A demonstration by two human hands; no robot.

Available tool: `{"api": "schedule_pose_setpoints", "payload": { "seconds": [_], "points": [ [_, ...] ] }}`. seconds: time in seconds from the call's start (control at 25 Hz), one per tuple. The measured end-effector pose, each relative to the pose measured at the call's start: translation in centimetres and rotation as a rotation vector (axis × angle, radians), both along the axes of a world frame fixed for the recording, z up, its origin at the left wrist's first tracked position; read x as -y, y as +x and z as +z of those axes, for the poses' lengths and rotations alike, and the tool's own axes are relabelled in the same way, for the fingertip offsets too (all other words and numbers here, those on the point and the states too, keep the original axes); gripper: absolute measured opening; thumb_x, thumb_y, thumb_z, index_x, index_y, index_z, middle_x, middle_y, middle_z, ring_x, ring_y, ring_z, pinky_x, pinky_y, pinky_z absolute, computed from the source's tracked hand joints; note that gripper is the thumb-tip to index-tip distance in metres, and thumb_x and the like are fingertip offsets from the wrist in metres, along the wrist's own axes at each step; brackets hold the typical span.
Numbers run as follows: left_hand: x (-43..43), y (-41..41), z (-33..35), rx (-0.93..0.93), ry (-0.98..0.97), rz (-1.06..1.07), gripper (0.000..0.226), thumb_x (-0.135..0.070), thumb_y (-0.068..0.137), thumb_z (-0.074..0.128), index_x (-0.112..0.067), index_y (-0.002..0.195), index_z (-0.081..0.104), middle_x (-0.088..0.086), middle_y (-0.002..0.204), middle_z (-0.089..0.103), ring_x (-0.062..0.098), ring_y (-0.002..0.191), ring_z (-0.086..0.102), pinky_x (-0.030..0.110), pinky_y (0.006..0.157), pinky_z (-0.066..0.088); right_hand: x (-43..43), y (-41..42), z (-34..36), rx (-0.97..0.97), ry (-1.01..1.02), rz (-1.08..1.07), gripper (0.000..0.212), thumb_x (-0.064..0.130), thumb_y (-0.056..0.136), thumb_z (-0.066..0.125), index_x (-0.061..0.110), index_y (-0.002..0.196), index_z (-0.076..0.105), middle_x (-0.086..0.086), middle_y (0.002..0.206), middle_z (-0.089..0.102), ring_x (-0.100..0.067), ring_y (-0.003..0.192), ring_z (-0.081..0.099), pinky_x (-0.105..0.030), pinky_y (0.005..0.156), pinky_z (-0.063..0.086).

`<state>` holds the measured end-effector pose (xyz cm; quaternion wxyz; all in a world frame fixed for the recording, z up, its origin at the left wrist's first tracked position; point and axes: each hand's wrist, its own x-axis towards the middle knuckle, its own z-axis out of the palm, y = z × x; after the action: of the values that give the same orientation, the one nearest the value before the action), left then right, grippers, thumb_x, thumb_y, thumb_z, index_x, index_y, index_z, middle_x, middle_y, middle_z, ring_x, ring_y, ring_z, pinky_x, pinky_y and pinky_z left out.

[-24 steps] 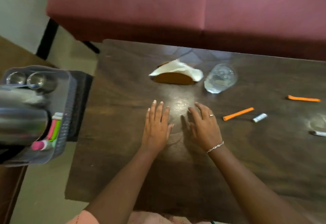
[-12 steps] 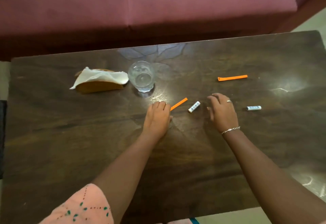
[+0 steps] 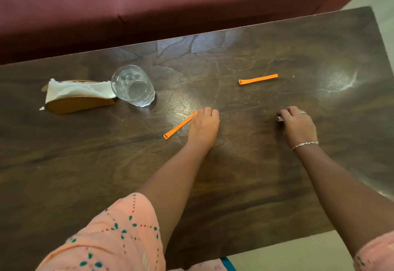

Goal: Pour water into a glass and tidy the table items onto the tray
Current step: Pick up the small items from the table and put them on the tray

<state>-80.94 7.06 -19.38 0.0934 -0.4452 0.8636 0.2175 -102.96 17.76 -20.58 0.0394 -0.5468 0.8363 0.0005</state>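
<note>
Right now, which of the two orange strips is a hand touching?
The nearer orange strip, lying slantwise below the glass: the left hand covers its upper end. The far orange strip lies alone, untouched.

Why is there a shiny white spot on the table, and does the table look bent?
Head view: light glares off the glossy table, brightest at the white patch on the right and a softer one near the left hand; the wide lens makes the table's edges slant, and the glass looks tilted.
</note>
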Motion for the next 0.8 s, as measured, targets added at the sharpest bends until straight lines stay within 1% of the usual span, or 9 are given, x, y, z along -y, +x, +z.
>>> {"api": "schedule_pose_setpoints", "payload": {
  "seconds": [0.04,0.12,0.2,0.28,0.4,0.56,0.64,0.8],
  "points": [
    [0.0,0.3,-0.2,0.003,0.009,0.0,0.021,0.004,0.088,0.044,-0.006,0.106,0.047,0.011,0.113,0.052,0.025,0.102,0.046,0.028,0.072,0.029,-0.1,-0.1,-0.1,0.005,-0.006,0.018,0.01,-0.016,0.068,0.059,-0.009,0.075,0.059,-0.029,0.075,0.058,-0.044,0.063,0.057,-0.043,0.052,0.048],
    [-0.3,1.4,-0.4,-0.023,0.039,0.009,0.024,0.007,0.087,0.041,-0.005,0.107,0.047,0.012,0.114,0.052,0.025,0.103,0.046,0.029,0.074,0.032,-0.4,0.4,-0.2,0.016,-0.013,0.033,0.011,-0.016,0.065,0.061,-0.009,0.073,0.057,-0.029,0.071,0.057,-0.044,0.062,0.057,-0.044,0.052,0.048],
    [-0.5,3.2,-0.2,-0.075,0.063,0.056,0.018,0.002,0.09,0.04,-0.004,0.105,0.049,0.013,0.114,0.053,0.026,0.103,0.047,0.029,0.073,0.033,-0.5,1.6,-0.1,0.045,-0.012,0.027,0.019,-0.019,0.06,0.063,-0.008,0.075,0.057,-0.029,0.072,0.057,-0.044,0.062,0.058,-0.045,0.055,0.05],
    [-0.9,6.1,0.4,-0.138,0.075,0.118,0.016,-0.006,0.093,0.041,-0.003,0.105,0.051,0.013,0.112,0.053,0.028,0.102,0.049,0.033,0.075,0.038,-0.2,4.0,0.4,0.086,-0.023,0.026,0.031,-0.022,0.053,0.063,-0.007,0.079,0.059,-0.028,0.076,0.059,-0.043,0.061,0.058,-0.044,0.055,0.05],
    [-1.4,11.6,1.2,-0.199,0.076,0.209,0.019,-0.013,0.092,0.047,-0.004,0.107,0.053,0.012,0.108,0.054,0.027,0.101,0.05,0.038,0.079,0.044,1.1,9.2,1.6,0.14,-0.061,0.03,0.034,-0.023,0.056,0.058,-0.005,0.085,0.061,-0.026,0.084,0.06,-0.043,0.062,0.057,-0.04,0.051,0.048],
    [-1.0,20.0,2.9,-0.257,0.025,0.348,0.014,-0.012,0.087,0.055,-0.003,0.097,0.058,0.015,0.1,0.057,0.031,0.095,0.052,0.044,0.076,0.046,4.2,17.5,3.2,0.189,-0.133,0.143,0.025,-0.019,0.065,0.06,-0.002,0.082,0.061,-0.024,0.084,0.06,-0.041,0.06,0.056,-0.036,0.047,0.043],
    [-0.7,24.9,3.9,-0.25,-0.021,0.425,0.014,-0.01,0.085,0.056,-0.002,0.095,0.058,0.017,0.1,0.057,0.031,0.094,0.052,0.041,0.074,0.044,6.1,22.4,3.7,0.239,-0.134,0.182,0.023,-0.017,0.069,0.058,-0.001,0.085,0.061,-0.023,0.087,0.06,-0.041,0.063,0.056,-0.035,0.049,0.04],
    [0.1,34.8,5.2,-0.267,-0.117,0.621,0.012,-0.003,0.083,0.058,0.002,0.094,0.058,0.019,0.097,0.058,0.034,0.09,0.054,0.035,0.07,0.04,9.6,32.6,4.7,0.332,-0.154,0.338,0.024,-0.015,0.069,0.06,0.001,0.088,0.062,-0.021,0.088,0.061,-0.041,0.07,0.059,-0.037,0.054,0.046]
  ]
}}
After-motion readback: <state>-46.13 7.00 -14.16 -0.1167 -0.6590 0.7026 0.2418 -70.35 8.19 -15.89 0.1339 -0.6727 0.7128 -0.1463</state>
